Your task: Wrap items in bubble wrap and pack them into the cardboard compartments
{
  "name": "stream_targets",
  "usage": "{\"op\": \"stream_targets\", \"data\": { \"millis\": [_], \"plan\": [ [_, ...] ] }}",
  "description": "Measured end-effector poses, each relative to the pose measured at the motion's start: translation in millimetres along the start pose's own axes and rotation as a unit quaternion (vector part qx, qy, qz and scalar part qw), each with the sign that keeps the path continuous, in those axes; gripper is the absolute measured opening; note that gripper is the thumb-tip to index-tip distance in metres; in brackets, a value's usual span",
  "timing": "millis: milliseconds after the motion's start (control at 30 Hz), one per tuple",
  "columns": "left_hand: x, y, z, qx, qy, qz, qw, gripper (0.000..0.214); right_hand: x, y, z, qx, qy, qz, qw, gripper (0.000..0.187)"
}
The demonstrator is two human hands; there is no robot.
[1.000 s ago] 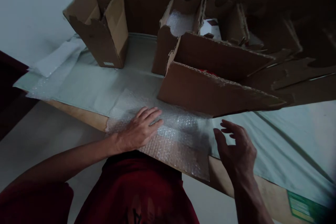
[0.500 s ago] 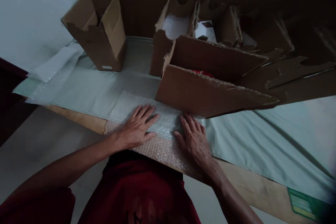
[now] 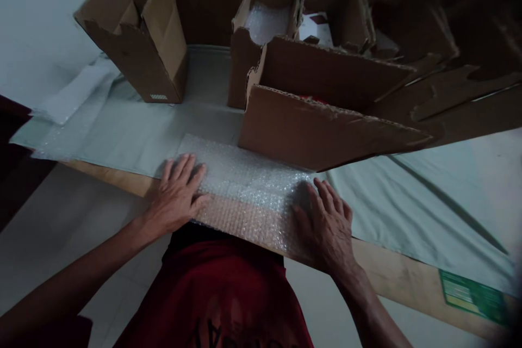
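At seven o'clock from the front carton (image 3: 302,130), bubble wrap (image 3: 248,187) is touched by the spread left hand (image 3: 175,196) and right hand (image 3: 329,223), nothing gripped; smoothing is suggested, even pressure seemingly needed next.

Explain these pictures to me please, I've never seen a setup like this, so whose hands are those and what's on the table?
There is no machine here. You see a person's own left hand and right hand, both bare. The camera is worn on their head, looking forward and down, so their red clothing shows at the bottom. A pale green cloth covers most of the table. At its near edge lies bubble wrap, with one hand flat at each end; neither hand grips anything. Beyond it are a tall cardboard box and, farther right, more open boxes.
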State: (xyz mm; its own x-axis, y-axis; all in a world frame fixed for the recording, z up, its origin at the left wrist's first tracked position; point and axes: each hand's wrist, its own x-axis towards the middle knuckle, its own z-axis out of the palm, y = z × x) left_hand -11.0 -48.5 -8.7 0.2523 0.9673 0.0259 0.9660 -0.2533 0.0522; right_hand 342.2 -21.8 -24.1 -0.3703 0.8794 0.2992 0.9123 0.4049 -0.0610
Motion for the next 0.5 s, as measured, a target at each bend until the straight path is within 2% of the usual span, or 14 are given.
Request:
{"op": "stream_targets", "data": {
  "millis": [100, 167, 233, 300, 500],
  "plan": [
    [15.1, 34.7, -4.8, -0.026, -0.018, 0.071, 0.997, 0.063, 9.3, -25.0, -1.1, 0.036, 0.002, -0.046, 0.998, 0.044],
    [26.2, 54.4, -4.7, -0.043, -0.038, 0.131, 0.990, 0.064, 14.7, -41.3, 2.4, 0.060, -0.031, -0.093, 0.993, 0.045],
    [31.8, 61.3, -2.0, -0.052, -0.058, 0.170, 0.982, 0.065, 15.3, -49.0, 7.3, 0.070, -0.067, -0.124, 0.988, 0.047],
    [28.8, 53.1, 2.2, -0.050, -0.065, 0.171, 0.982, 0.066, 9.5, -45.5, 11.4, 0.067, -0.079, -0.122, 0.987, 0.050],
    [-12.4, -2.8, 10.0, -0.029, -0.004, 0.078, 0.997, 0.074, -23.6, -10.7, 4.1, 0.057, -0.060, -0.038, 0.996, 0.057]
  ]
}}
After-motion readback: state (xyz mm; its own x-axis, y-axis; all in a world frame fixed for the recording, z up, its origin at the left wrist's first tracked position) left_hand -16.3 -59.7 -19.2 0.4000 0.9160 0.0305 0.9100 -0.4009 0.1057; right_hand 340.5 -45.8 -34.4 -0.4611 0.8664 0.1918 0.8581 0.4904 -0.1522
